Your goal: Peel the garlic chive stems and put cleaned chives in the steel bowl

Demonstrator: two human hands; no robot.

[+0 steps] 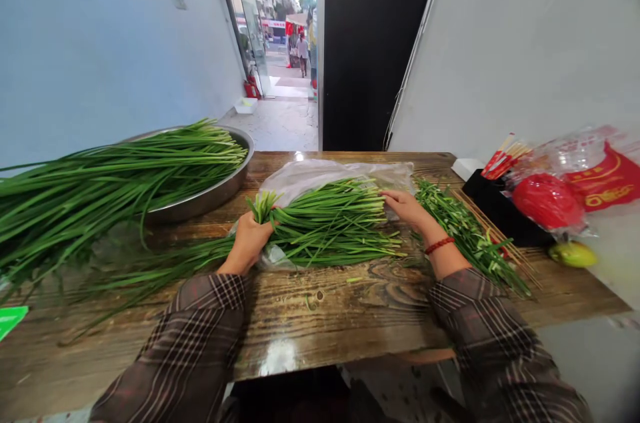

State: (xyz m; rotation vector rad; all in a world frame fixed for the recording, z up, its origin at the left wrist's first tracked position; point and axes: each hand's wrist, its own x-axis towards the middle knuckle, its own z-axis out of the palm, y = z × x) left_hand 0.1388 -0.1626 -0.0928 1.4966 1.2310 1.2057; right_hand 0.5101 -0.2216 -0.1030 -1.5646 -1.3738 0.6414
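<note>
My left hand (249, 241) is closed round a small bunch of garlic chives (264, 205). Its pale stem ends stick up above the fist, and the long leaves trail to the left over the table. A larger pile of garlic chives (333, 219) lies in the middle on a clear plastic bag (295, 176), stems pointing right. At those stem ends is my right hand (407, 207), its fingertips pinched on the chives; how many stalks it grips is hidden. A red bead bracelet circles the right wrist.
A metal basin (200, 204) heaped with garlic chives stands at the left. On the right lie loose green trimmings (463, 233), thin wooden sticks (493, 229), a black holder (480, 193) with chopsticks, red packages (547, 201) and a yellow-green fruit (573, 254). The wooden table's front edge (345, 361) is close.
</note>
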